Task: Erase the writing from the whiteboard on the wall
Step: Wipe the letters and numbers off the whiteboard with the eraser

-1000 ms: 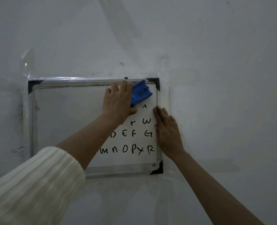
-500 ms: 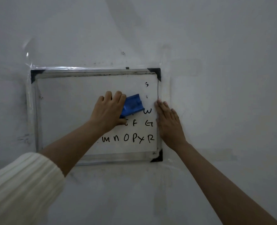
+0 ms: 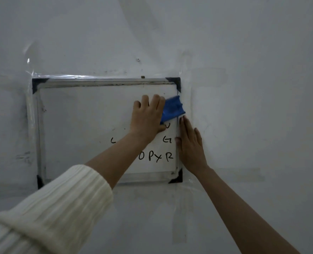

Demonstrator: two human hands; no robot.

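A small framed whiteboard (image 3: pixel 78 125) with black corner pieces hangs on the wall. My left hand (image 3: pixel 148 116) presses a blue cloth (image 3: pixel 173 109) flat against its upper right area. Black letters (image 3: pixel 155 156) reading O P Y R sit in the bottom right row, with a G (image 3: pixel 167 139) above them and a stray mark (image 3: pixel 113 140) further left. My right hand (image 3: pixel 190 143) lies flat with fingers apart on the board's right frame edge and the wall. The board's left half is wiped white.
Clear tape or plastic film (image 3: pixel 184 208) runs along the board's edges onto the grey wall. A small nail or screw (image 3: pixel 138 59) sticks out of the wall above the board. My white ribbed sleeve (image 3: pixel 47 215) fills the lower left.
My left hand swept the cloth down and left, then back up to the right edge. The D, E, F row and several upper letters are gone.
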